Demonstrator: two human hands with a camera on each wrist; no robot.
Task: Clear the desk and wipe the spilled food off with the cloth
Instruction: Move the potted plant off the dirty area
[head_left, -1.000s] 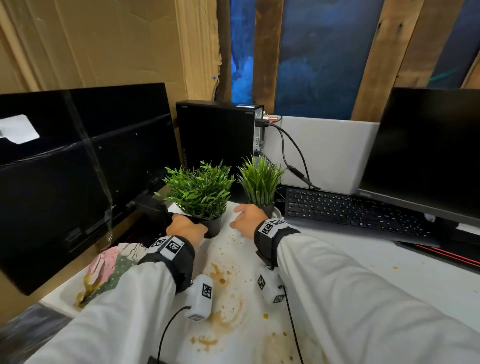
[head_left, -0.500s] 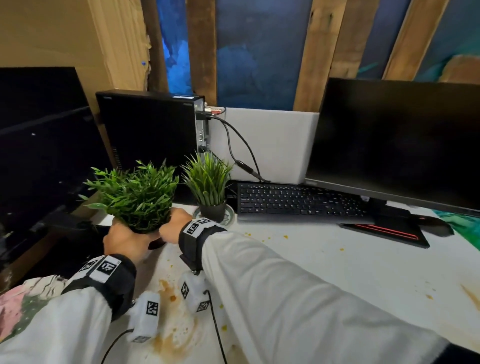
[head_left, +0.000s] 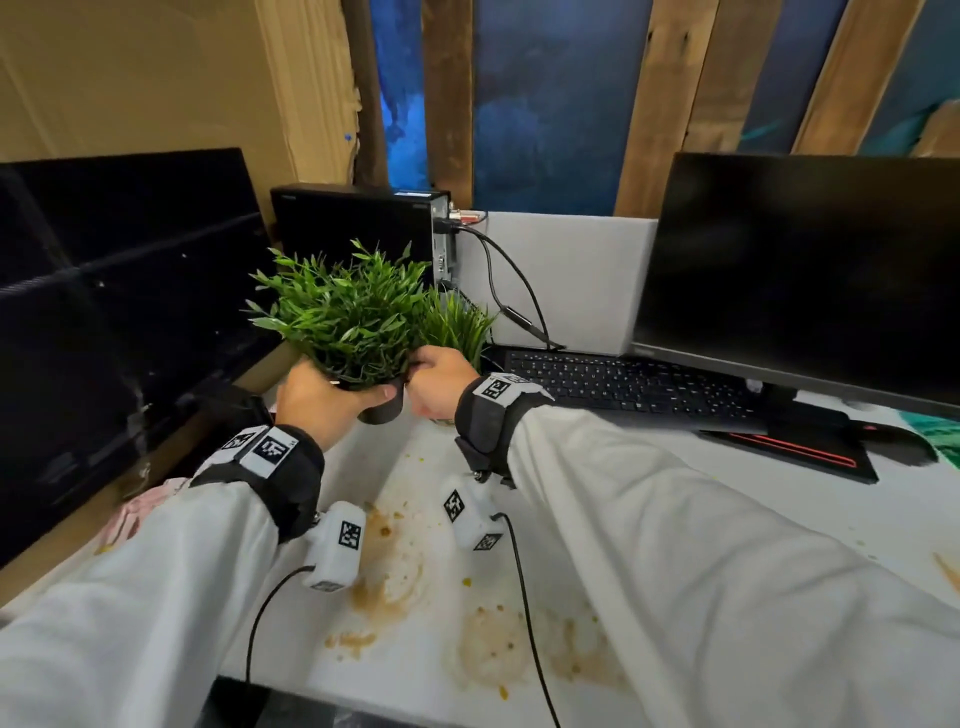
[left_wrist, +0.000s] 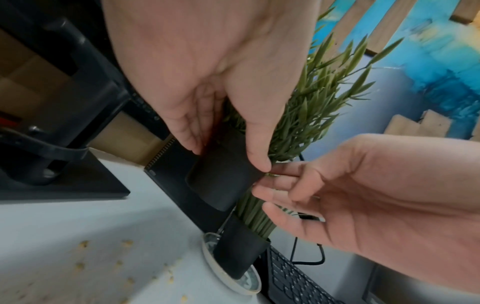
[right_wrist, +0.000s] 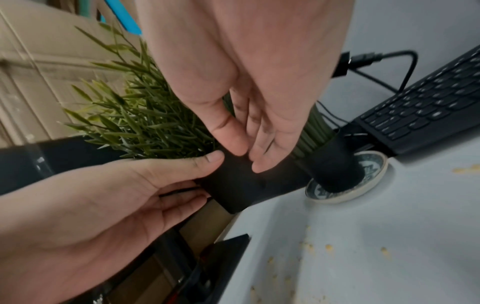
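head: left grip (head_left: 324, 397) round plant pot (head_left: 387, 409)

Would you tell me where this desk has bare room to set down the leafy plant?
Barest is the desk in front of the keyboard and right monitor, barely soiled. Back left is crowded by the grass plant, computer and left monitor; stains lie nearest.

Office desk (head_left: 904, 509) with 2 monitors (head_left: 810, 270), keyboard (head_left: 623, 384), desktop computer (head_left: 353, 223)

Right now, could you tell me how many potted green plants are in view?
2. A bushy plant in a black pot is held in the left hand; a grassy black-potted plant stands on a patterned saucer.
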